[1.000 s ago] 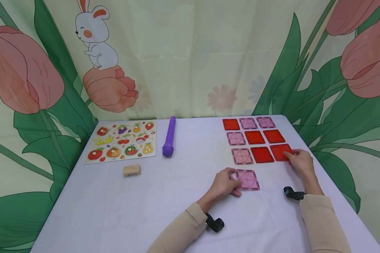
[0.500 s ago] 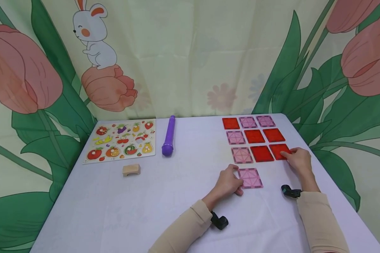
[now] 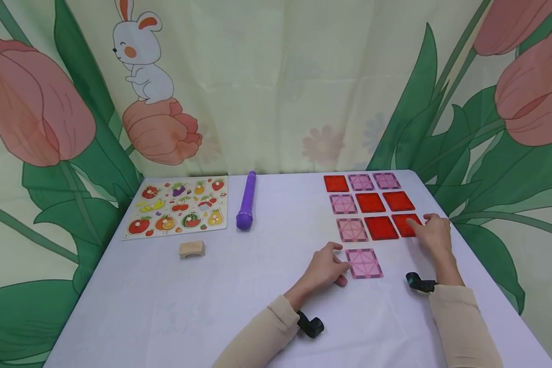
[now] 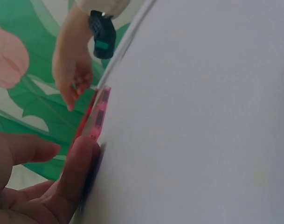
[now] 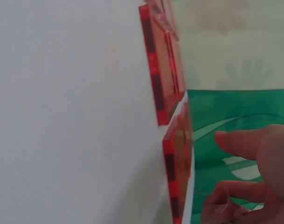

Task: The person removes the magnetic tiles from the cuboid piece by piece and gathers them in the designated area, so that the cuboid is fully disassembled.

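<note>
My left hand (image 3: 323, 268) is beside the left edge of a square pink translucent tile (image 3: 364, 263), its fingers loosely spread. In the left wrist view a fingertip is close to the pink tile's edge (image 4: 102, 114); I cannot tell whether it touches. Over the near right red tile (image 3: 404, 225) hovers my right hand (image 3: 434, 236), thumb and finger apart. The right wrist view shows a gap between these fingers and that red tile (image 5: 176, 163). Several other tiles, such as a red one (image 3: 382, 228) and a pink one (image 3: 352, 230), lie flat in rows behind.
A fruit puzzle board (image 3: 175, 207) lies at the back left of the white table (image 3: 188, 306). To its right is a purple toy microphone (image 3: 246, 202). A small wooden block (image 3: 192, 249) with an arched cutout stands in front of the board. A printed curtain (image 3: 276, 92) hangs behind.
The pink tile has shifted slightly to the right, and my left hand has since come off it, moving back left. My right fingers have lifted off the near right red tile.
</note>
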Demonstrator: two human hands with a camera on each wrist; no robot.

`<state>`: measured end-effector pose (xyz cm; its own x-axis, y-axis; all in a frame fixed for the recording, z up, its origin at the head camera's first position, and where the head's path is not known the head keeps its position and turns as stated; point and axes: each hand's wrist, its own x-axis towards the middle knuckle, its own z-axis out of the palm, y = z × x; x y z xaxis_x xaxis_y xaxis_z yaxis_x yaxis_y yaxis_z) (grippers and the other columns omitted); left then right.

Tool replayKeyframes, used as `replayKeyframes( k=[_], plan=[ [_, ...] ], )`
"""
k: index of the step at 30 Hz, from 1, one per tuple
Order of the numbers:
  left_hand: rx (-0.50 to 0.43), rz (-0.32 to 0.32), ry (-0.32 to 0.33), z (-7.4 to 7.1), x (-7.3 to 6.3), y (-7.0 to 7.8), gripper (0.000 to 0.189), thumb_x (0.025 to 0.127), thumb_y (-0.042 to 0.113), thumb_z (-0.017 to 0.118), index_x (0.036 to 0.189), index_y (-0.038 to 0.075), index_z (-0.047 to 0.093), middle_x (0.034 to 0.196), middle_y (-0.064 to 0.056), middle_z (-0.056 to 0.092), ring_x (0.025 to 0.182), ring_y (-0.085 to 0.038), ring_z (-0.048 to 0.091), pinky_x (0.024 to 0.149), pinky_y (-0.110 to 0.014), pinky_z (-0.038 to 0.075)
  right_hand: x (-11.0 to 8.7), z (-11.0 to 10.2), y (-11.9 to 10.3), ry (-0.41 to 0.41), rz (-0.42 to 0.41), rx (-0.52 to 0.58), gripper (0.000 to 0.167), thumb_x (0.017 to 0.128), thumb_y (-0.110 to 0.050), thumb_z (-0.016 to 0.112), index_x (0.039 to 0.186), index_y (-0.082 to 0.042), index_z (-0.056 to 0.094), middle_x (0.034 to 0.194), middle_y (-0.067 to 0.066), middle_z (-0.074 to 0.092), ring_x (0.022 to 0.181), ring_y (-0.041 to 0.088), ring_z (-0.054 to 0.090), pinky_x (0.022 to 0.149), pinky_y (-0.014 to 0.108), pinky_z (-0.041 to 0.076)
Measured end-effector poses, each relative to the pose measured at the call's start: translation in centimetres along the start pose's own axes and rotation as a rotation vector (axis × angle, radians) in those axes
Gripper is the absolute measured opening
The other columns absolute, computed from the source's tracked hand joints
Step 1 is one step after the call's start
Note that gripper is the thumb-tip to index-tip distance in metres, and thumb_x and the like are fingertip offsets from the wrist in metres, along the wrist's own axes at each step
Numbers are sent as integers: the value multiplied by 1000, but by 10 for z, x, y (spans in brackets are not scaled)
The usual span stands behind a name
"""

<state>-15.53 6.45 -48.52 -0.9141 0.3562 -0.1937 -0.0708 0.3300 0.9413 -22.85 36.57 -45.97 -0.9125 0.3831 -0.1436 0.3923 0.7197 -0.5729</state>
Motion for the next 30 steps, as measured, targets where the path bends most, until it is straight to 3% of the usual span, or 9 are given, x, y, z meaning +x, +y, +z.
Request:
replayKeyframes(
  k=[8, 16, 20, 26, 30],
  plan=[
    [179, 102, 119, -34, -1, -3, 43, 95, 25, 64, 135, 10, 56, 82, 3, 67, 61, -6, 55, 59, -18, 46, -14, -2, -39, 55, -97, 43, 77, 98, -46, 55, 146, 11, 36, 134, 34, 42, 118, 44, 45, 85, 50, 60],
    [234, 136, 272, -79, -5, -1, 44, 96, 26, 63, 136, 10, 58, 95, 0, 67, 70, -6, 56, 58, -19, 46, -34, 1, -78, 66, -172, 127, 78, 97, -52, 54, 150, 2, 36, 139, 31, 46, 126, 45, 46, 95, 57, 56],
    [223, 177, 382, -106, -10, 8, 45, 94, 25, 63, 136, 8, 59, 100, -4, 69, 79, -11, 61, 64, -22, 50, -45, 6, -93, 95, -238, 166, 76, 96, -54, 55, 150, -2, 40, 136, 28, 50, 122, 41, 49, 91, 55, 58],
    [246, 290, 552, -142, -20, 16, 44, 95, 22, 63, 136, 6, 59, 110, -11, 69, 95, -25, 67, 78, -34, 58, -61, 15, -111, 159, -375, 221, 65, 96, -50, 59, 141, -4, 52, 129, 24, 59, 109, 37, 58, 72, 33, 55],
    [308, 359, 650, -162, -27, 15, 45, 96, 21, 63, 137, 4, 57, 119, -17, 67, 107, -32, 65, 86, -43, 58, -69, 20, -124, 154, -433, 270, 62, 96, -46, 61, 141, -5, 52, 135, 22, 57, 119, 39, 57, 85, 48, 60]
  ],
)
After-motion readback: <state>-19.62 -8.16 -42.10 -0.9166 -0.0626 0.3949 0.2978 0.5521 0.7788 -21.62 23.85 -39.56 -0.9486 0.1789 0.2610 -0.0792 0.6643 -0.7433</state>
